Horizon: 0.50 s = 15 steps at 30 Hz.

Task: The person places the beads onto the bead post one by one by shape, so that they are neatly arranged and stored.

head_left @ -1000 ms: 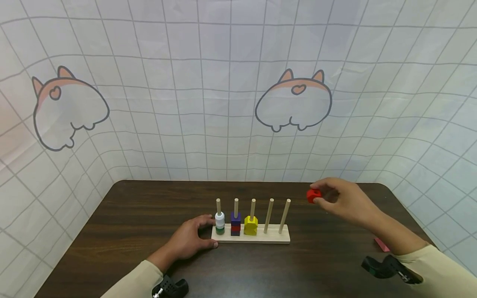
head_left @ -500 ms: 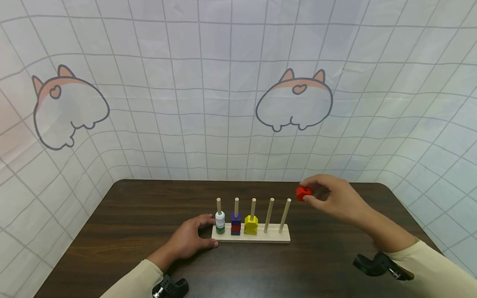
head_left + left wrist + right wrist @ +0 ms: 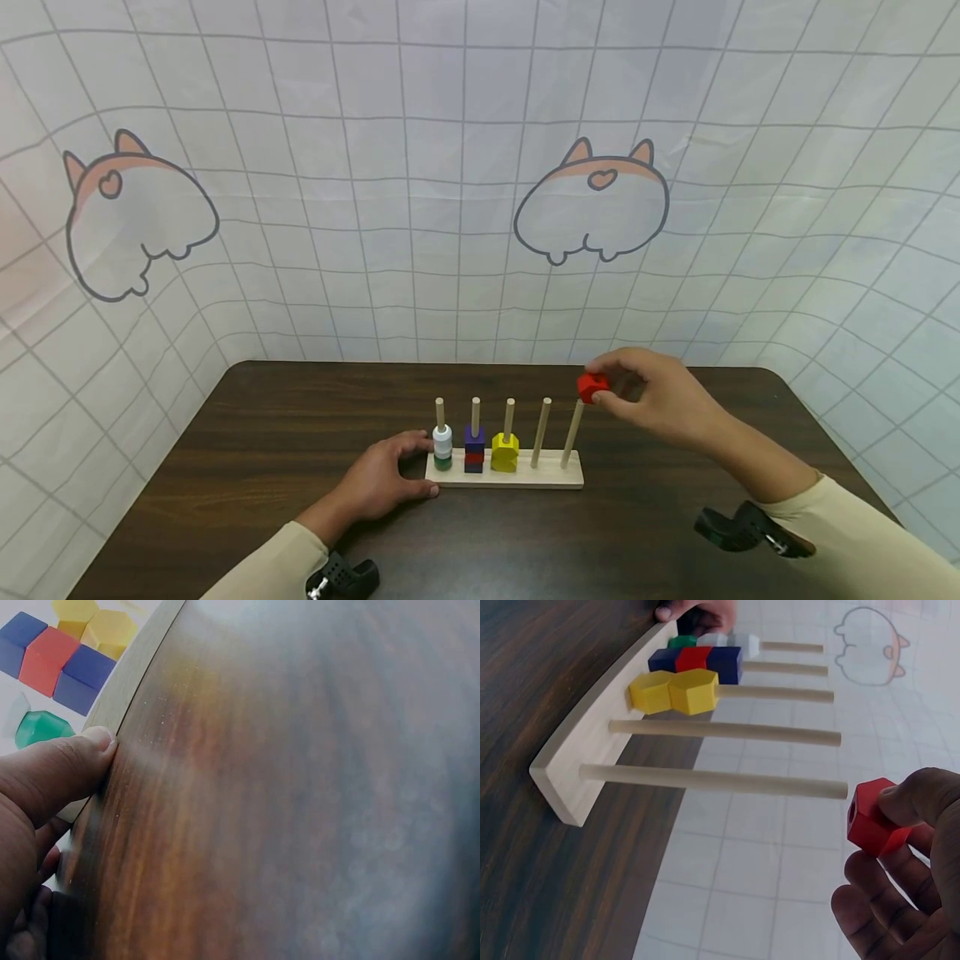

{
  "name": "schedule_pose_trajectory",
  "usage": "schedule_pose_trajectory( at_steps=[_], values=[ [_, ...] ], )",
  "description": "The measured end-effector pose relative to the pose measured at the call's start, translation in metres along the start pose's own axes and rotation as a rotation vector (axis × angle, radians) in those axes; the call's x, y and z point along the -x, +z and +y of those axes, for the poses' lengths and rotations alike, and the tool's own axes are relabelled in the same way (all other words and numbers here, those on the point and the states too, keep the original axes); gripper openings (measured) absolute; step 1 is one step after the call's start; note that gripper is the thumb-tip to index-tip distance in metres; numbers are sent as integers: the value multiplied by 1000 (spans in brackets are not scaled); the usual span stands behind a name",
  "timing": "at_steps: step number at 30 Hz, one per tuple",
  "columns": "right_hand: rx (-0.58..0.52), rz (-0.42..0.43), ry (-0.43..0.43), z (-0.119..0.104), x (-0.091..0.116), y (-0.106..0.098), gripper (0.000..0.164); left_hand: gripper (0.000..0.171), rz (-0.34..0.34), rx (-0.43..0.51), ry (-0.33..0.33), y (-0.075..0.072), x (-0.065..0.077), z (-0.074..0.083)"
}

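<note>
A pale wooden peg board [image 3: 504, 481] stands on the table. My left hand [image 3: 378, 481] grips its left end, thumb at the front edge and fingers behind. My right hand [image 3: 663, 398] pinches a red hexagonal bead [image 3: 591, 387] at the top of the rightmost peg [image 3: 573, 433]. In the right wrist view the red bead [image 3: 874, 817] appears just off the peg tip, its hole partly visible. From the left, pegs carry green and white beads [image 3: 442, 443], purple and red square beads [image 3: 474, 451], and yellow hexagonal beads [image 3: 505, 453]. Both right-hand pegs show plain wood throughout.
The dark wood-grain table [image 3: 300, 417] ends at a far edge against a white gridded cloth [image 3: 450, 250] printed with cartoon animals. Black wrist devices [image 3: 738, 527] sit below both forearms.
My right hand has carried the red bead leftward, from well right of the board to the rightmost peg's tip. My left hand and the peg board have stayed in place.
</note>
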State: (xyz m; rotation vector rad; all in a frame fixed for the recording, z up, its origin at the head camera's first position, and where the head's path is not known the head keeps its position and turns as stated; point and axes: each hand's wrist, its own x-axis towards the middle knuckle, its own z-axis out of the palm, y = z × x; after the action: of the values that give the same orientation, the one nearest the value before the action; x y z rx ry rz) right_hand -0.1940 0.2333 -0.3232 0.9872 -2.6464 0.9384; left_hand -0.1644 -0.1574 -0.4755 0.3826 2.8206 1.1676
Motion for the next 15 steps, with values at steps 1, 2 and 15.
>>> schedule_pose_trajectory(
  at_steps=[1, 2, 15],
  values=[
    [-1, -1, -4, -1, -1, 1, 30, 54, 0, 1, 0, 0, 0, 0],
    [-4, -3, -4, -2, -2, 1, 30, 54, 0, 1, -2, 0, 0, 0],
    [-54, -20, -34, -10, -12, 13, 32, 55, 2, -2, -8, 0, 0, 1]
  ],
)
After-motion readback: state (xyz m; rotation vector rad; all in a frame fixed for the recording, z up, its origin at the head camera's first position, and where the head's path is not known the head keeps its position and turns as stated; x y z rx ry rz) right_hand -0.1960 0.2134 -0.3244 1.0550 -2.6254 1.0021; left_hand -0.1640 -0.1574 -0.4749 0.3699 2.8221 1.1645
